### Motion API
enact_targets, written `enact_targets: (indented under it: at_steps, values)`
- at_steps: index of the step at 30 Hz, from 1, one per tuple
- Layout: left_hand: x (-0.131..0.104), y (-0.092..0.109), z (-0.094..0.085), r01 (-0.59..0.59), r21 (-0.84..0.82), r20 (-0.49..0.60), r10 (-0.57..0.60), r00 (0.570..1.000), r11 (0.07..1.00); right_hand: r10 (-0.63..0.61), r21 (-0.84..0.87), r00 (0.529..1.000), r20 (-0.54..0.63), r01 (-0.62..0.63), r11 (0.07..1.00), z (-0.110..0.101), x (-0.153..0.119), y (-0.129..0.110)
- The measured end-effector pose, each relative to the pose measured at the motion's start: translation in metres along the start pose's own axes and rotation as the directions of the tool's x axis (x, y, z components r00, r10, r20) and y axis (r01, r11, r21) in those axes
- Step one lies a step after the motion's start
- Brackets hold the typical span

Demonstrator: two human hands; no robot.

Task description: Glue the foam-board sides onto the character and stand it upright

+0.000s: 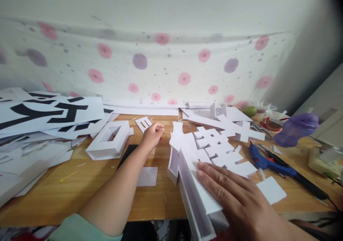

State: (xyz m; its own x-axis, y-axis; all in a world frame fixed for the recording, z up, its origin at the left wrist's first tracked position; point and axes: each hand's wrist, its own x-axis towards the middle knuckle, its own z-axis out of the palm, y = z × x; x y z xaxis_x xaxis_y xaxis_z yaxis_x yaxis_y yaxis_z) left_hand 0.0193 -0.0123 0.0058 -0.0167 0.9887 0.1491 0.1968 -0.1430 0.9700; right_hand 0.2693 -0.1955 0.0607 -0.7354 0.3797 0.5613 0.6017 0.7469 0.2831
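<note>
The right hand [235, 194] lies flat and open, fingers spread, in the lower right of the frame, pressing on the near end of a large white foam-board character [211, 151] that stretches from the bottom centre up toward the middle right of the wooden desk [80, 191]. The character has raised side walls along its lower edge and cut-out bars in its upper part. The left hand [152, 134], at the centre of the frame, is curled closed with its knuckles up, reaching out over the desk; whether it holds anything small cannot be told. Just beyond it lies a small white cut piece with slots [144, 123], and to its left sits a white box-shaped frame [108, 141] with a rectangular opening. A small white square [147, 176] lies flat on the desk just right of the left forearm, beside a dark sheet [128, 153]. At the upper left, sheets printed with bold black strokes [48, 114] are piled up. To the right of the character rests a blue glue gun [264, 160], with another white square [271, 190] below it. Farther right stand a blurred purple object [296, 128] and a green round thing [249, 111]. A flowered cloth [166, 66] hangs behind the desk.
</note>
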Motion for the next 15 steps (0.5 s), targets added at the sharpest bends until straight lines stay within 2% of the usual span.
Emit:
enact_targets:
  at_steps: [2,5,10,15]
  values:
    - [0.006,-0.010,0.000,-0.024,0.057,-0.024,0.025,0.999,0.998,0.001,-0.005,1.000,0.015,-0.001,1.000,0.003,-0.006,0.001]
    - [0.009,-0.018,0.002,-0.064,0.108,-0.001,0.064,0.998,0.992,-0.019,-0.009,1.000,0.022,0.019,1.000,0.012,-0.016,0.004]
    - [0.008,-0.020,0.005,-0.112,0.164,0.039,0.107,0.993,0.980,-0.064,-0.072,0.997,-0.041,0.061,0.995,0.029,-0.027,0.014]
    - [0.007,-0.021,0.005,-0.132,0.211,0.046,0.125,0.991,0.969,-0.118,-0.073,0.992,-0.055,0.114,0.991,0.034,-0.031,0.017]
